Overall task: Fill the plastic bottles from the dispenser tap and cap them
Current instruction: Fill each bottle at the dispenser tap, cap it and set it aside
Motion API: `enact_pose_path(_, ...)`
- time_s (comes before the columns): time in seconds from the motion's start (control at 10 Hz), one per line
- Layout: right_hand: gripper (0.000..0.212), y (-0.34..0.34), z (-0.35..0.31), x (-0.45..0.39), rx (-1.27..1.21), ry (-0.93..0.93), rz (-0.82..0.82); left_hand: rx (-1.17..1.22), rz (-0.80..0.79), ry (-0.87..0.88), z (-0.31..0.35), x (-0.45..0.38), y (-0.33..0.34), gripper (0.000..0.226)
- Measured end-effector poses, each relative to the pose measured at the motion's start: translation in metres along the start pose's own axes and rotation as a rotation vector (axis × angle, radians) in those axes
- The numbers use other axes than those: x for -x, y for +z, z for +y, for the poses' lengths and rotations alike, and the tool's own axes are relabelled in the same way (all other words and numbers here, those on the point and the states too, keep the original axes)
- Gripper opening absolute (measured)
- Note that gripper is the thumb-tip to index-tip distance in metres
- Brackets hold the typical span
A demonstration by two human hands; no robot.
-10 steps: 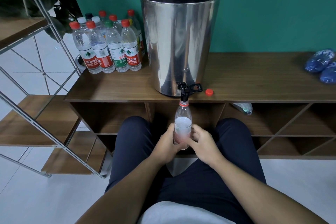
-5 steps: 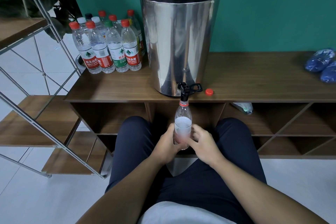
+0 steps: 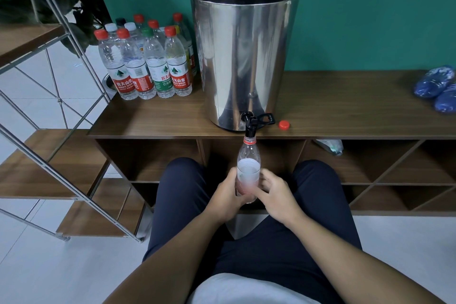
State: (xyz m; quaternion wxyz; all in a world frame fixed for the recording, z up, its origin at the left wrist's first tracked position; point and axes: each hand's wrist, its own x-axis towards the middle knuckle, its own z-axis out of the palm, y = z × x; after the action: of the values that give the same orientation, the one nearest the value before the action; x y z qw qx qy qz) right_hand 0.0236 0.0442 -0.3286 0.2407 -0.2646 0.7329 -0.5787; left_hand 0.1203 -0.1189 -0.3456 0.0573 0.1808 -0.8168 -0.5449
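The wooden counter [image 3: 333,106] runs across the view in front of a green wall, with open compartments under its top. On it stands the steel dispenser [image 3: 243,57], tall and shiny with a black lid, and this is the landmark for everything else. To the left of the dispenser, a group of capped bottles [image 3: 148,61] stands upright close together, most with red caps, some white, one green. Far to the right of the dispenser, at the counter's end, lie two blue bundles [image 3: 436,89]. Left of the dispenser and beyond the counter's end there is a metal rack [image 3: 56,155] with wooden shelves.

At the bottom front of the dispenser, the black tap [image 3: 251,123] hangs over the counter's edge. Directly under the tap, the plastic bottle [image 3: 248,170] is held upright, its open neck with a red ring just below the spout. It is about half full of liquid. The left hand [image 3: 228,195] grips the lower part of the bottle from the left, fingers curled around it. The right hand [image 3: 277,195] is at the right side of the bottle, fingers bent and touching it near the bottom. Just to the right of the tap, a loose red cap [image 3: 284,125] lies on the counter.
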Motion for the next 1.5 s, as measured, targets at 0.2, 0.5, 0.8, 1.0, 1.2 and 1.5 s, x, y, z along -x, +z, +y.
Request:
enact_pose_path(0.2, 0.05, 0.0003, 0.0003, 0.0003, -0.005, -0.004, -0.005, -0.006, 0.003, 0.0, -0.0018, -0.0002, -0.0002, 0.067)
enact_pose_path(0.5, 0.049, 0.0002, -0.0004, 0.0002, -0.011, -0.014, -0.004, -0.007, 0.004, 0.002, -0.0021, -0.0005, 0.0002, 0.068)
enact_pose_path(0.8, 0.05, 0.0003, 0.0004, -0.0002, 0.007, -0.012, -0.006, -0.006, 0.002, 0.003, -0.0039, -0.0015, 0.0, 0.069)
enact_pose_path(1.0, 0.05, 0.0001, 0.0002, -0.0003, 0.02, -0.006, -0.007, -0.015, 0.006, 0.011, -0.0053, -0.0019, 0.0003, 0.07)
enact_pose_path(1.2, 0.053, 0.0003, 0.0016, -0.0005, 0.019, 0.005, -0.002, -0.009, 0.006, 0.013, -0.0059, -0.0021, 0.0006, 0.073)
enact_pose_path(1.5, 0.052, 0.0006, 0.0006, 0.0001, 0.008, 0.004, 0.002, -0.003, 0.007, 0.009, -0.0062, -0.0024, 0.0011, 0.071)
